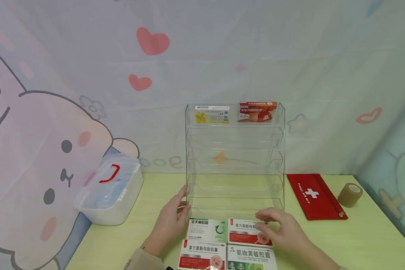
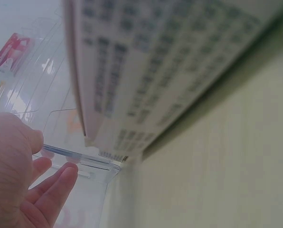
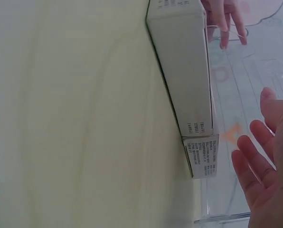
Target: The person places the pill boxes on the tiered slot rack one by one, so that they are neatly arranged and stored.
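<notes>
A clear tiered plastic rack (image 1: 235, 174) stands on the table in the head view. My left hand (image 1: 170, 217) holds its lower left edge, thumb in front and fingers at the side; the left wrist view shows this hand (image 2: 23, 175) around the edge. My right hand (image 1: 283, 228) hovers, fingers loosely bent, over a red-and-white medicine box (image 1: 244, 238); the right wrist view shows nothing in that hand (image 3: 267, 161). Beside that box lies a green-and-white medicine box (image 1: 206, 229). Nearer me are another red-and-white box (image 1: 202, 253) and a white-and-green box (image 1: 249, 257).
The rack's top tier holds a yellow-and-white box (image 1: 212, 115) and a red box (image 1: 257, 112). To the left stands a white lidded case (image 1: 121, 210) with a red handle. At right lie a red first aid pouch (image 1: 314, 198) and a brown bandage roll (image 1: 349, 195).
</notes>
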Demonstrator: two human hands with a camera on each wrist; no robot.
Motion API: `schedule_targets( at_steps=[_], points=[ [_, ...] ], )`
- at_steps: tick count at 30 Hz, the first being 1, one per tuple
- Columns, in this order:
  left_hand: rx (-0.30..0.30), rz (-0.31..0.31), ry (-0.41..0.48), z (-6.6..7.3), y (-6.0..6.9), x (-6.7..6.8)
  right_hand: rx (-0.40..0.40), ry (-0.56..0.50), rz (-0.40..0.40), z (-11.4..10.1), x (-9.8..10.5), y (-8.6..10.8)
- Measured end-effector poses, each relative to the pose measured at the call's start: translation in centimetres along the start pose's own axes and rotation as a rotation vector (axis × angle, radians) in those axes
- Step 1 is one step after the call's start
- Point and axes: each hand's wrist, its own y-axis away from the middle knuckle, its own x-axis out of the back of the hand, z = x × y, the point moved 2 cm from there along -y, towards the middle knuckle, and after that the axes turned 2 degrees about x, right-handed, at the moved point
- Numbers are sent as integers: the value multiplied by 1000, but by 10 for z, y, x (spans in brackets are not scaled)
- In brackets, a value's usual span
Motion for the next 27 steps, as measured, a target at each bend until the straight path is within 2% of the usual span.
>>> schedule_targets(
  at_steps=[4, 14, 23, 27],
  points=[
    [-1, 1, 6, 2, 0, 1, -64, -31, -12, 5, -2, 4],
    [2, 5, 3, 1, 0, 1, -95, -27, 37, 22, -10, 17],
    [5, -3, 8, 1, 0, 2, -208, -92, -21, 28, -13, 21],
    [6, -8, 14, 3, 0, 3, -233, -107, -54, 29, -14, 23]
  ],
)
